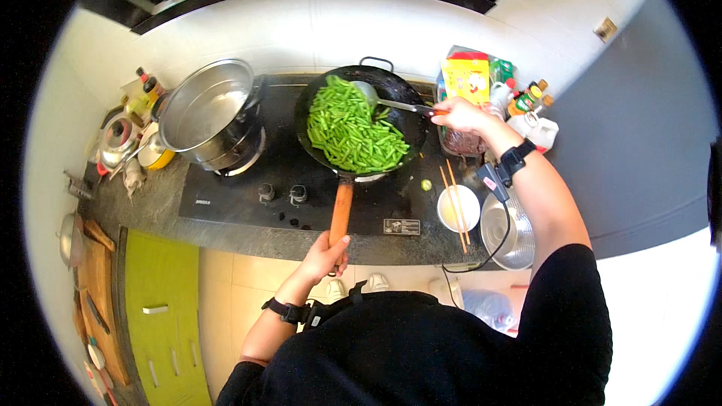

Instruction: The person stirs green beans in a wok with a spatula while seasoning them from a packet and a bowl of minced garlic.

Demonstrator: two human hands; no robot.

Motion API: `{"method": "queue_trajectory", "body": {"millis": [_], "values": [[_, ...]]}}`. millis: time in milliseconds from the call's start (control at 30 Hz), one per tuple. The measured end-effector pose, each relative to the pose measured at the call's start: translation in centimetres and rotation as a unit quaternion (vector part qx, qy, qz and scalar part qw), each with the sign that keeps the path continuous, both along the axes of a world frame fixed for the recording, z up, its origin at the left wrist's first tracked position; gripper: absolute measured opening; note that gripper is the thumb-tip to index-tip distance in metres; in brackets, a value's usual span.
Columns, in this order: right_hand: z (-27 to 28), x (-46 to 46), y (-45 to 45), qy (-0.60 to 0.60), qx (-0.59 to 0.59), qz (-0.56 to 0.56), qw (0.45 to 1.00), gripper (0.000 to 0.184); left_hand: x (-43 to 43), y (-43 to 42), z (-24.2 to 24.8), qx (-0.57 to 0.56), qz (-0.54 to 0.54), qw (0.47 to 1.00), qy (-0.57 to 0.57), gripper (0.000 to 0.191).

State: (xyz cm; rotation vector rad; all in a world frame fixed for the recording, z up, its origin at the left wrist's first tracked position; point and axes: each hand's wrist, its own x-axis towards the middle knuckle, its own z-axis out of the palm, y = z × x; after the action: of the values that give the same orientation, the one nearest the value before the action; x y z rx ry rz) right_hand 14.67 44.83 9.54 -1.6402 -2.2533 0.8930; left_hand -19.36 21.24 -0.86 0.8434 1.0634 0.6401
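My left hand (325, 257) grips the wooden handle (341, 211) of a black wok (407, 87) that stands on the right side of the gas cooktop (361, 203). Cut green beans (355, 129) fill the left and lower part of the wok. In my right hand (463, 115) is a metal ladle (395, 104), held by its black and orange handle above the wok's right rim. The ladle's bowl rests against the upper edge of the beans, and its underside is hidden.
A large steel pot (206, 107) stands on the left burner. Right of the cooktop are a white bowl (475, 208) with chopsticks (456, 203) across it, a metal basin (522, 237), a yellow packet (467, 80) and several bottles (527, 98). A cutting board (101, 293) lies far left.
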Motion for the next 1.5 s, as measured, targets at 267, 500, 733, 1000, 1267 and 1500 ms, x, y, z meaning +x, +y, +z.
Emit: {"method": "queue_trajectory", "body": {"millis": [267,500,733,1000,1267,1500], "values": [[8.3,-3.4,-7.9,-0.321,0.297,0.12,0.891,0.015,-0.4,-0.1,-0.9,-0.016,0.009,1.0,0.008,0.025],[16.1,-4.6,-13.6,-0.448,0.369,0.226,0.783,0.014,-0.4,-0.5,-0.5,-0.007,0.012,1.0,0.004,0.026],[10.6,-6.1,-11.4,-0.471,0.36,0.193,0.781,0.013,-0.3,-0.2,-0.5,0.0,0.005,1.0,-0.015,0.026],[12.2,-7.3,-10.3,-0.41,0.244,0.074,0.876,0.023,-0.7,-0.5,-1.0,-0.005,0.017,1.0,-0.001,0.027],[9.7,-2.3,-3.0,-0.275,-0.072,-0.134,0.949,0.025,-0.6,-0.2,-0.6,-0.008,0.007,1.0,0.001,0.027],[3.2,-1.8,-1.6,0.022,-0.23,-0.165,0.959,0.015,-0.7,-0.2,-0.7,-0.004,0.004,1.0,-0.005,0.028]]}}
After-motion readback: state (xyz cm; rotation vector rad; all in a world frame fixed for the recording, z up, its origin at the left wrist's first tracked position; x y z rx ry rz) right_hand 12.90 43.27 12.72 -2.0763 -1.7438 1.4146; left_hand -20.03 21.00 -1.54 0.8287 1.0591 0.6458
